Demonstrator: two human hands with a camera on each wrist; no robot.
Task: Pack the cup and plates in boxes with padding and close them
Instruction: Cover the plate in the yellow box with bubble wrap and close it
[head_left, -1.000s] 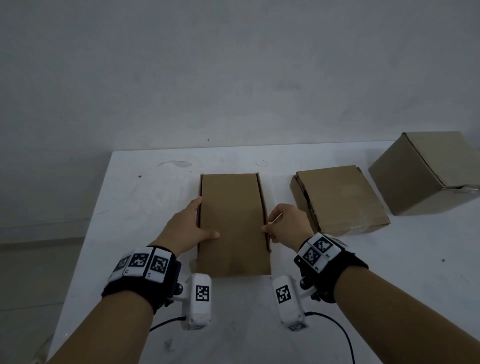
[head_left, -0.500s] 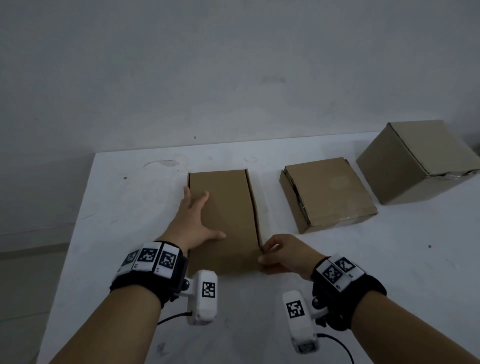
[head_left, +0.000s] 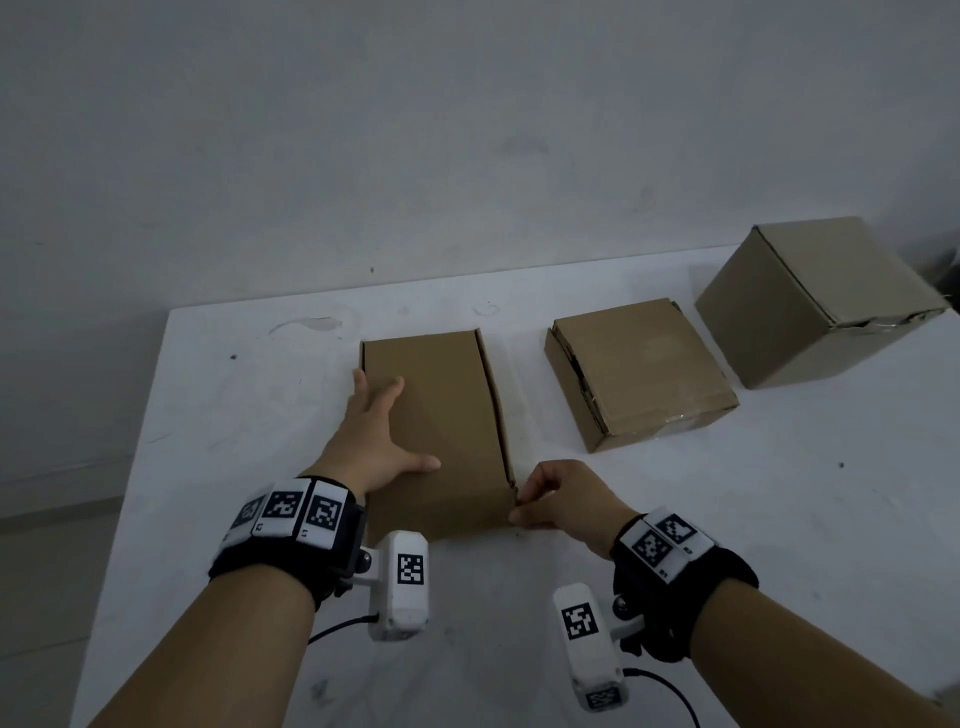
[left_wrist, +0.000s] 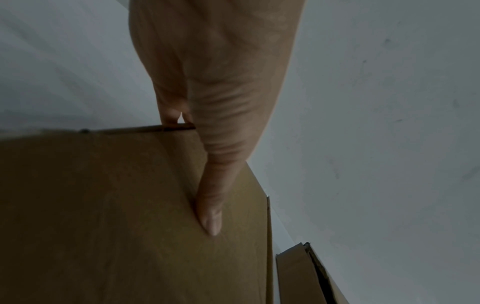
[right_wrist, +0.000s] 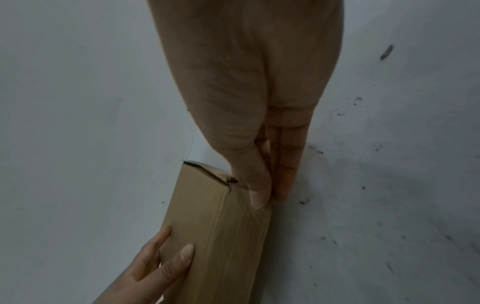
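Head view: the left hand (head_left: 376, 441) lies flat, fingers spread, on the long box (head_left: 441, 415) at table (head_left: 260, 415) centre. At the box's 5 o'clock corner, the right hand (head_left: 561, 499) pinches the edge.

Left wrist view: straight thumb (left_wrist: 213, 205) presses cardboard.

Right wrist view: thumb and fingers (right_wrist: 285, 164) pinch the corner.

Three closed brown boxes (head_left: 436, 426) (head_left: 639, 369) (head_left: 815, 301) in row on table.

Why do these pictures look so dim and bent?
Head view: dim light; the white table reads grey and its far edge bows, wide-angle distortion. Left wrist view: the left hand looms huge, soft-edged, the long box murky. Right wrist view: the right hand is stretched; no glare.
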